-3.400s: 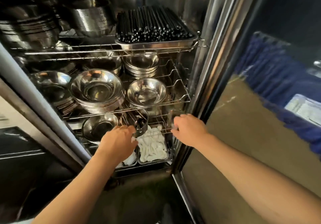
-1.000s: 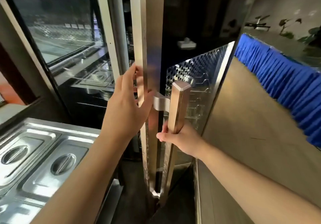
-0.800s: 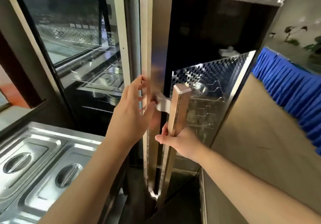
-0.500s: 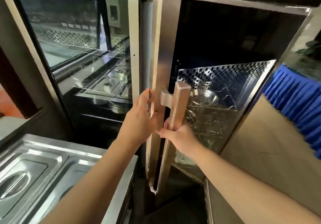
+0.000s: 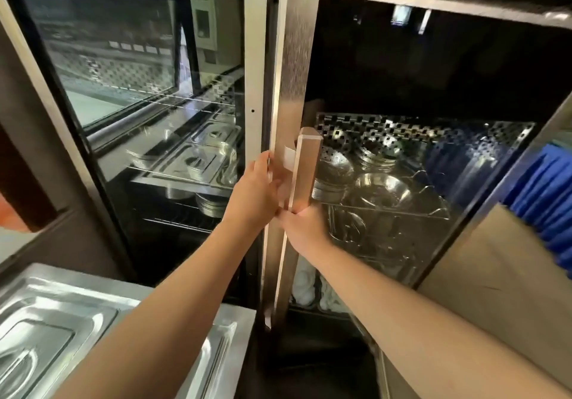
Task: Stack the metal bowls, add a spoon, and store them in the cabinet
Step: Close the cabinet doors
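Steel door (image 5: pixel 292 95) closing over stacked bowls (image 5: pixel 382 189): right hand (image 5: pixel 305 228) is clamping the handle (image 5: pixel 305 169), left hand (image 5: pixel 255 196) is lying flat, fingers spread, steadying its edge.

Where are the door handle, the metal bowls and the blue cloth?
door handle (image 5: pixel 305 169), head view, upper bar above the fingers.
metal bowls (image 5: pixel 382 189), head view, inside of the front bowl.
blue cloth (image 5: pixel 544 200), head view, pleated folds.
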Action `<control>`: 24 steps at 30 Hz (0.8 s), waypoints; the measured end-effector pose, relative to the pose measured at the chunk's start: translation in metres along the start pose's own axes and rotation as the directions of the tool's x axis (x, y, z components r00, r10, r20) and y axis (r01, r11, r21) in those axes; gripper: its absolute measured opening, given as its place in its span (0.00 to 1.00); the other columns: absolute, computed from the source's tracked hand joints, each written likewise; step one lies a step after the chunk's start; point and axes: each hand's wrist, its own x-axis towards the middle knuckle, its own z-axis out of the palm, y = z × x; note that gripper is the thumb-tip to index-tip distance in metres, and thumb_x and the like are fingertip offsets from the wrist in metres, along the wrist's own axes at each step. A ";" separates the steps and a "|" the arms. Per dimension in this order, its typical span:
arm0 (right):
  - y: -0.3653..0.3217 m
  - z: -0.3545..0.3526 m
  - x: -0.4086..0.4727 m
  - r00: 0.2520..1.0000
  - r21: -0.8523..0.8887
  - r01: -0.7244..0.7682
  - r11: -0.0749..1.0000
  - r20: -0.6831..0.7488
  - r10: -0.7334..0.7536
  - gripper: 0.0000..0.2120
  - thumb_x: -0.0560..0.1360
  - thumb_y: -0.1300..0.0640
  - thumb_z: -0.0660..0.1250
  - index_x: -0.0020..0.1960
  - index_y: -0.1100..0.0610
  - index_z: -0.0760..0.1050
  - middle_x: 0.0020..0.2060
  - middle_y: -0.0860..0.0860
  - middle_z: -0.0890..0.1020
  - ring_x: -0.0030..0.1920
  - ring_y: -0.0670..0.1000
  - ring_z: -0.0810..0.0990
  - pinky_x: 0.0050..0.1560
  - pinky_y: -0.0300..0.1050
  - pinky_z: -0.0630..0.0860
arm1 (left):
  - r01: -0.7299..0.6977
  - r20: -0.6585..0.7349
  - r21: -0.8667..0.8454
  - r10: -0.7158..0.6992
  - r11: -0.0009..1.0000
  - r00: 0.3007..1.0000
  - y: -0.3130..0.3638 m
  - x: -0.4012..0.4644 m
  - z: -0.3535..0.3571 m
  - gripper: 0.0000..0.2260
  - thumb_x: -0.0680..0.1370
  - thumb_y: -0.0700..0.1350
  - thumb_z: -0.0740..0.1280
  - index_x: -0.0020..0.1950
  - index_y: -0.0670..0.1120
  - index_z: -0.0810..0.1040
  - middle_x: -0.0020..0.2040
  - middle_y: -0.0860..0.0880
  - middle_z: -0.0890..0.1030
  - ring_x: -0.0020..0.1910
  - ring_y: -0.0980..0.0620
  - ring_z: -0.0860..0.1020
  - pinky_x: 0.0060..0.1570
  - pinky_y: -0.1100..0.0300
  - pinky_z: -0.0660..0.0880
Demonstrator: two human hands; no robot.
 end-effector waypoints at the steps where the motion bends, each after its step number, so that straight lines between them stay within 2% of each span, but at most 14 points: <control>1: 0.001 0.004 0.009 1.000 0.020 0.025 0.999 -0.002 -0.025 0.15 0.63 0.47 0.77 0.24 0.47 0.73 0.20 0.43 0.70 0.22 0.43 0.67 0.28 0.41 0.64 | 0.007 0.000 0.018 -0.007 1.000 1.000 -0.004 0.009 0.001 0.20 0.80 0.46 0.63 0.71 0.54 0.64 0.67 0.49 0.75 0.56 0.48 0.81 0.53 0.52 0.76; 3: 0.003 0.010 0.025 0.997 0.063 0.073 0.995 -0.015 -0.072 0.17 0.66 0.52 0.78 0.24 0.44 0.74 0.18 0.41 0.70 0.20 0.40 0.67 0.23 0.35 0.64 | -0.002 -0.007 0.048 0.002 0.999 1.000 -0.011 0.023 0.002 0.21 0.80 0.48 0.63 0.72 0.55 0.63 0.65 0.49 0.77 0.54 0.48 0.81 0.54 0.48 0.78; 6: 0.012 0.017 0.047 0.992 0.068 0.117 0.991 -0.050 -0.114 0.16 0.68 0.53 0.77 0.26 0.42 0.75 0.19 0.41 0.74 0.20 0.40 0.72 0.21 0.28 0.65 | -0.038 -0.040 0.109 0.043 0.993 0.998 -0.019 0.039 0.006 0.22 0.81 0.49 0.63 0.74 0.55 0.64 0.62 0.48 0.78 0.54 0.47 0.81 0.53 0.48 0.79; 9: 0.017 0.025 0.070 0.991 0.092 0.125 0.988 -0.064 -0.119 0.12 0.70 0.55 0.75 0.33 0.45 0.75 0.22 0.41 0.78 0.23 0.39 0.76 0.23 0.29 0.69 | -0.065 -0.108 0.221 0.091 0.973 0.990 -0.027 0.054 0.010 0.23 0.79 0.52 0.64 0.74 0.51 0.67 0.63 0.47 0.78 0.61 0.45 0.76 0.57 0.49 0.75; 11: 0.019 0.030 0.085 0.992 0.105 0.120 0.987 -0.059 -0.114 0.11 0.70 0.56 0.73 0.33 0.44 0.76 0.22 0.41 0.77 0.22 0.40 0.76 0.24 0.32 0.70 | -0.061 -0.153 0.275 0.106 0.960 0.982 -0.032 0.067 0.012 0.26 0.77 0.53 0.66 0.74 0.50 0.66 0.66 0.46 0.76 0.66 0.44 0.73 0.61 0.47 0.73; 15: 0.020 0.037 0.106 0.982 0.094 0.181 0.979 -0.076 -0.174 0.08 0.70 0.54 0.73 0.34 0.48 0.77 0.22 0.43 0.77 0.22 0.43 0.76 0.23 0.33 0.70 | -0.021 -0.222 0.377 0.112 0.926 0.969 -0.046 0.087 0.015 0.37 0.74 0.61 0.66 0.77 0.47 0.59 0.74 0.44 0.68 0.73 0.43 0.65 0.70 0.46 0.66; 18: 0.023 0.041 0.120 0.973 0.072 0.221 0.973 -0.087 -0.215 0.05 0.71 0.54 0.73 0.38 0.46 0.78 0.25 0.44 0.80 0.25 0.44 0.80 0.25 0.35 0.73 | 0.019 -0.230 0.434 0.091 0.901 0.969 -0.057 0.100 0.018 0.45 0.72 0.68 0.61 0.80 0.45 0.52 0.81 0.42 0.57 0.80 0.42 0.52 0.76 0.43 0.55; 20: 0.028 0.041 0.125 0.968 0.062 0.243 0.968 -0.074 -0.238 0.06 0.72 0.54 0.74 0.42 0.45 0.78 0.27 0.42 0.82 0.27 0.43 0.82 0.27 0.35 0.75 | 0.010 -0.225 0.495 0.117 0.869 0.967 -0.066 0.108 0.019 0.46 0.74 0.72 0.56 0.81 0.44 0.48 0.82 0.42 0.51 0.81 0.41 0.46 0.77 0.41 0.51; 21: 0.030 0.040 0.126 0.967 0.057 0.251 0.966 -0.064 -0.248 0.07 0.73 0.55 0.74 0.48 0.46 0.78 0.30 0.39 0.83 0.29 0.42 0.83 0.28 0.33 0.76 | 0.001 -0.218 0.522 0.133 0.853 0.967 -0.072 0.111 0.019 0.45 0.75 0.73 0.53 0.82 0.45 0.47 0.82 0.42 0.49 0.81 0.41 0.44 0.77 0.40 0.50; 23: 0.034 0.039 0.127 0.964 0.043 0.265 0.963 -0.048 -0.263 0.15 0.74 0.56 0.74 0.58 0.45 0.76 0.35 0.32 0.83 0.34 0.38 0.84 0.30 0.29 0.76 | -0.025 -0.206 0.546 0.163 0.837 0.965 -0.083 0.117 0.020 0.43 0.77 0.72 0.51 0.82 0.47 0.45 0.82 0.42 0.46 0.81 0.41 0.43 0.77 0.39 0.48; 24: 0.036 0.040 0.129 0.961 0.036 0.275 0.961 -0.042 -0.273 0.16 0.74 0.56 0.73 0.58 0.42 0.74 0.37 0.28 0.82 0.36 0.35 0.83 0.31 0.27 0.75 | -0.040 -0.204 0.557 0.184 0.830 0.962 -0.090 0.120 0.021 0.42 0.77 0.71 0.52 0.82 0.48 0.45 0.83 0.42 0.46 0.80 0.40 0.42 0.76 0.38 0.48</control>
